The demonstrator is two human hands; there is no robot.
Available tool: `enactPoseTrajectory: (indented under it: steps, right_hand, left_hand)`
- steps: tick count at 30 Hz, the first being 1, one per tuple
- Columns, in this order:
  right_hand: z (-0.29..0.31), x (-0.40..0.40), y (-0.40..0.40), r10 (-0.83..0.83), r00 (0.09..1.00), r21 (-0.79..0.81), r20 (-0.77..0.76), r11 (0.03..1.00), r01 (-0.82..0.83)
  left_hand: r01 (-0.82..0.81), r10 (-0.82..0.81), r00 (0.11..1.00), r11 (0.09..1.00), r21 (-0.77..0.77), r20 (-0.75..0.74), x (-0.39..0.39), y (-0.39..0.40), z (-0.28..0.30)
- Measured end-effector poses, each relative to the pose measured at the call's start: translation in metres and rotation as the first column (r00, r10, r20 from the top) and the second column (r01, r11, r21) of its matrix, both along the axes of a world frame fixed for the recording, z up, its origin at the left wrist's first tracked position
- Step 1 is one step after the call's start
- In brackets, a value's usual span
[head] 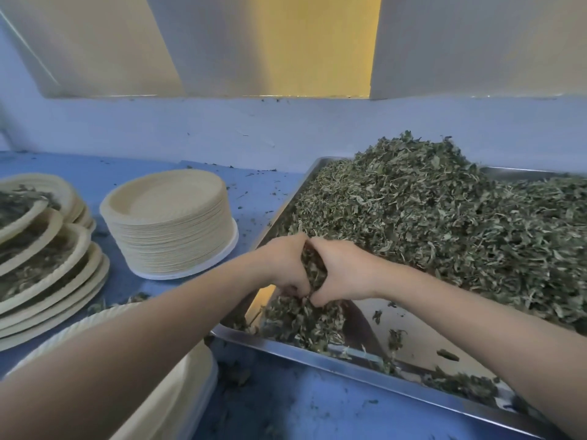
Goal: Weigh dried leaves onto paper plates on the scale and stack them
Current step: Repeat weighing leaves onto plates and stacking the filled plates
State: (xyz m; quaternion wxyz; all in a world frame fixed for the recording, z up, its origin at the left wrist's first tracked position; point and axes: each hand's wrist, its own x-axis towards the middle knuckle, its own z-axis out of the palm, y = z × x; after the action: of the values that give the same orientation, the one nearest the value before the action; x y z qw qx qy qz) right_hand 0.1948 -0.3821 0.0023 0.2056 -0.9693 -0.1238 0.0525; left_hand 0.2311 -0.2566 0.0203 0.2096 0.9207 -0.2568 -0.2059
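Two hands, the left hand (287,265) and right hand (341,274), press together over the steel tray (317,357), curled fingers (297,289) gripping a clump of dried leaves (314,265) between the palms. Beyond the fingers rises the big leaf heap (444,217); leftward on the blue worktop (301,408) stand empty paper plates (168,223) and filled plates (47,265). The clump runs upright, spilling below.

Plate stack (168,223) left of leaf tray (359,360)
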Motion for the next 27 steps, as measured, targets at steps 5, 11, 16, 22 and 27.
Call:
enactPoseTrajectory:
  steps: [5, 11, 16, 22, 27]
  right_hand:
    - [0.018, -0.003, -0.006, -0.098, 0.994, 0.19, 0.058, 0.978, 0.085]
    - [0.053, -0.012, 0.001, -0.158, 0.984, 0.327, 0.084, 0.937, 0.122]
    - [0.07, -0.031, 0.019, -0.185, 0.982, 0.428, 0.047, 0.892, 0.148]
    - [0.079, -0.051, 0.082, -0.078, 0.994, 0.489, 0.077, 0.872, 0.031]
    - [0.078, -0.059, 0.147, 0.068, 0.996, 0.517, 0.064, 0.851, -0.092]
  left_hand:
    - [-0.186, 0.12, 0.973, 0.916, -0.355, -0.199, 0.001, 0.008, 0.014]
    - [-0.3, 0.095, 0.915, 0.809, -0.505, -0.392, -0.012, 0.014, 0.044]
    - [-0.427, 0.069, 0.842, 0.692, -0.583, -0.535, -0.035, 0.029, 0.058]
    - [-0.439, 0.139, 0.859, 0.697, -0.567, -0.494, -0.061, 0.098, 0.072]
    - [-0.473, 0.206, 0.857, 0.676, -0.565, -0.472, -0.086, 0.173, 0.072]
